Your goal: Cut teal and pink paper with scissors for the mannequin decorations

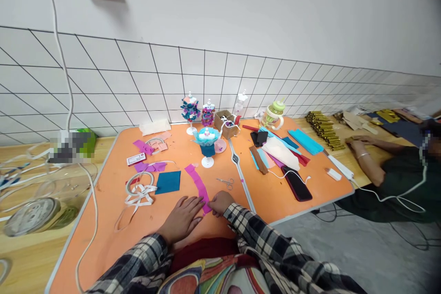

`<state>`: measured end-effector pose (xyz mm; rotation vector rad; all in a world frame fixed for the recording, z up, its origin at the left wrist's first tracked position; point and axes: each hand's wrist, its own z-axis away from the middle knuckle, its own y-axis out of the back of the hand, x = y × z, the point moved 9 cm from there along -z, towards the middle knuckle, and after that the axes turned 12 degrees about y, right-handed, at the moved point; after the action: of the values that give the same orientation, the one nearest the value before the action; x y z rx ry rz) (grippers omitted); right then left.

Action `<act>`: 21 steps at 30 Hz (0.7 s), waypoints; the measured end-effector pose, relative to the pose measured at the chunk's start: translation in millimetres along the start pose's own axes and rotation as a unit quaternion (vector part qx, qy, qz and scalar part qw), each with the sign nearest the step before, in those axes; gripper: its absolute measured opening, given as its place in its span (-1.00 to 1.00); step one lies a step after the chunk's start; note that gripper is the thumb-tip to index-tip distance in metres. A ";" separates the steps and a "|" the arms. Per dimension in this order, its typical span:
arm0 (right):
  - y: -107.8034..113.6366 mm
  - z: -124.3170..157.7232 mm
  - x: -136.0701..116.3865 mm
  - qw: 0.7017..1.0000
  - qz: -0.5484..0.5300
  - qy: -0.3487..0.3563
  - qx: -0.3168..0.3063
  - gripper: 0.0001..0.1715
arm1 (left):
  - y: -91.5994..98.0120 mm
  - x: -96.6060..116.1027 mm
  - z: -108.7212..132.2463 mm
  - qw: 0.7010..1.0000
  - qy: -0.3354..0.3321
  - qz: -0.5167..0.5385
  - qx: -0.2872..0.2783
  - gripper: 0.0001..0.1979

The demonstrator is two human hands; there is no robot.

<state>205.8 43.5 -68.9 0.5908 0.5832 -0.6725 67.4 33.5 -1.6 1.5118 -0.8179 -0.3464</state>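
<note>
A magenta strip of crepe paper (pixel 197 183) lies on the orange folding table, its near end between my hands. My left hand (pixel 182 218) rests flat and open, its fingertips touching the strip's left edge. At the near right end, my right hand (pixel 220 203) is closed, thumb and fingers pinching the strip. Small scissors (pixel 226 182) lie just beyond my right hand. Left of the strip is a dark teal paper square (pixel 168 182). Behind it stands a small white dress-form figure (pixel 207 147) wearing light blue ruffles and a teal wrap.
Two decorated figures (pixel 190 111) and a cardboard box (pixel 226 125) stand near the wall. White ribbon (pixel 140 195) and tape rolls lie left. A phone (pixel 296 184), coloured paper and a green-lidded bottle (pixel 275 114) are right. A co-worker's arm (pixel 370 161) rests on the neighbouring table.
</note>
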 end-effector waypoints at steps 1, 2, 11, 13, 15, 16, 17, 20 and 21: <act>0.5 0.2 -0.7 1.000 0.001 0.003 0.001 -0.61 | 0.6 -0.9 -1.7 1.000 0.004 -0.001 0.002 -0.45; 1.0 0.3 -1.5 1.000 0.003 0.007 0.003 -0.61 | 1.0 -2.1 -4.0 1.000 0.006 -0.003 0.003 -0.45; 22.9 21.0 -12.9 0.989 0.078 0.072 0.105 -0.62 | -3.8 -16.3 -20.2 1.000 -0.005 -0.008 -0.015 -0.49; 35.6 31.1 -15.1 0.978 0.110 0.089 0.155 -0.61 | -4.2 -17.0 -18.9 1.000 -0.005 -0.009 -0.016 -0.47; 43.2 36.5 -18.4 0.968 0.138 0.102 0.182 -0.61 | -4.7 -16.9 -17.5 1.000 -0.005 -0.011 -0.015 -0.46; 44.6 36.5 -20.7 0.965 0.150 0.105 0.186 -0.62 | -5.1 -16.7 -16.9 1.000 -0.005 -0.012 -0.013 -0.45; 44.6 34.8 -23.6 0.963 0.161 0.105 0.187 -0.62 | -5.6 -16.5 -16.4 1.000 -0.006 -0.014 -0.012 -0.45; 41.4 23.8 -35.8 0.960 0.186 0.099 0.186 -0.63 | -6.9 -16.1 -15.0 1.000 -0.006 -0.021 -0.007 -0.45; 40.5 19.2 -40.8 0.958 0.193 0.097 0.187 -0.63 | -7.2 -16.1 -14.4 1.000 -0.006 -0.023 -0.005 -0.45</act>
<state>214.2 72.7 -16.5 1.1019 0.5037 -0.3552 67.7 54.4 -10.7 1.5231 -0.7895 -0.3931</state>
